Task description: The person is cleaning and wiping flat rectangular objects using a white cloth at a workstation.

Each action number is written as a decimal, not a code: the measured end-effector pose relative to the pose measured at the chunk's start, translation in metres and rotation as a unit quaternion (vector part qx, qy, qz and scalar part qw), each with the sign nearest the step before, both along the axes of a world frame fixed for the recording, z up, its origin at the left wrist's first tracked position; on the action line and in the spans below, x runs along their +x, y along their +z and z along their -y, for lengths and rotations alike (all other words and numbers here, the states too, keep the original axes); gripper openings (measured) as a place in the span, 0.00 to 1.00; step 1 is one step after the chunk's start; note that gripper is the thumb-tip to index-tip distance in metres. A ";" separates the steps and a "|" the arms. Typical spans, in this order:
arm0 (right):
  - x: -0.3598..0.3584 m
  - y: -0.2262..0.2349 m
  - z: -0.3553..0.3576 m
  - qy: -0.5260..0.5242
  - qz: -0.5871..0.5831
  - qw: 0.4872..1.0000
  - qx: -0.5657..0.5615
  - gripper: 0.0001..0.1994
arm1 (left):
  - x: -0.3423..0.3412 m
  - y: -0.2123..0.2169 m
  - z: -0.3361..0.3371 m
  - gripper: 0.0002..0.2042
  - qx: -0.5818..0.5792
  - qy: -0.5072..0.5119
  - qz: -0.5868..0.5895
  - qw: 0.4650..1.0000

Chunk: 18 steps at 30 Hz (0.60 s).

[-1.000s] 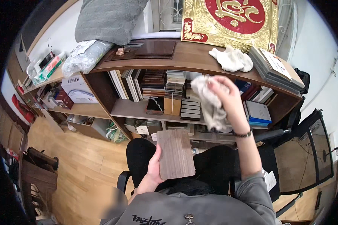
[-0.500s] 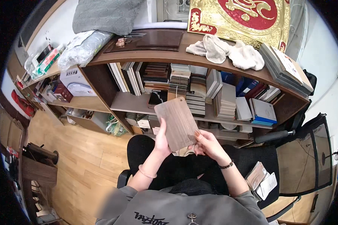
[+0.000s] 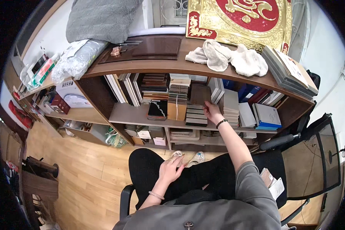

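Note:
Inside the shelf, my right hand [image 3: 212,111] reaches forward with its fingers closed on the near right corner of a brown wood-grain sample board [image 3: 200,94]. The board lies at the top of a stack of sample boards [image 3: 196,115], grey and dark at their edges. Just left of that stack stands a tied stack of sample boards [image 3: 178,94]. My left hand [image 3: 171,168] hovers over my lap, fingers loosely spread and holding nothing.
Books and binders [image 3: 267,114] stand at the right of the shelf. White cloths [image 3: 228,57] and grey boards [image 3: 285,71] lie on top. Several small sample cards [image 3: 272,183] rest at my right side, by a mesh-backed chair [image 3: 314,161].
The wood-grain board, held before my chest in both hands, is gone from there. My left hand has let go and dropped lower; my right hand has stretched forward to the shelf.

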State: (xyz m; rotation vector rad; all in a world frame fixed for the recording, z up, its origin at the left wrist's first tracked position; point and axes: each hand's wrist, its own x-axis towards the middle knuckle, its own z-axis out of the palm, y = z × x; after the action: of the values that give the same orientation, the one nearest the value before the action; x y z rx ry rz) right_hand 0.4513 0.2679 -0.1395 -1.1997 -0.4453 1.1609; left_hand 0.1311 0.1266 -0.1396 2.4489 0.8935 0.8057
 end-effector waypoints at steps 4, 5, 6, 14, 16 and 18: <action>0.015 -0.029 -0.037 0.019 -0.124 0.992 0.001 0.07 | 0.000 -0.013 -0.004 0.11 0.010 0.030 0.008 0.999; 0.012 -0.033 -0.043 -0.007 -0.133 0.991 0.004 0.07 | -0.002 -0.016 -0.004 0.11 0.012 0.026 0.008 1.000; 0.010 -0.037 -0.049 -0.034 -0.141 0.989 0.006 0.07 | -0.003 -0.019 -0.005 0.12 0.014 0.022 0.008 1.000; -0.006 -0.050 -0.066 -0.203 -0.182 0.962 0.012 0.08 | 0.001 -0.020 -0.007 0.10 0.015 0.023 0.011 1.000; -0.008 -0.047 -0.064 -0.224 -0.266 0.937 0.015 0.08 | 0.000 -0.020 -0.007 0.10 0.018 0.021 0.014 1.000; -0.007 -0.046 -0.054 -0.242 -0.266 0.930 0.076 0.08 | 0.005 -0.021 -0.008 0.09 0.016 0.015 0.009 1.000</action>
State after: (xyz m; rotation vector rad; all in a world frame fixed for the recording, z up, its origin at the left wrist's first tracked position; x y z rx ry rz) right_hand 0.4445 0.3223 -0.1858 -0.7528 0.1697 0.9439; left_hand 0.1360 0.1348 -0.1602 2.4568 0.9183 0.8582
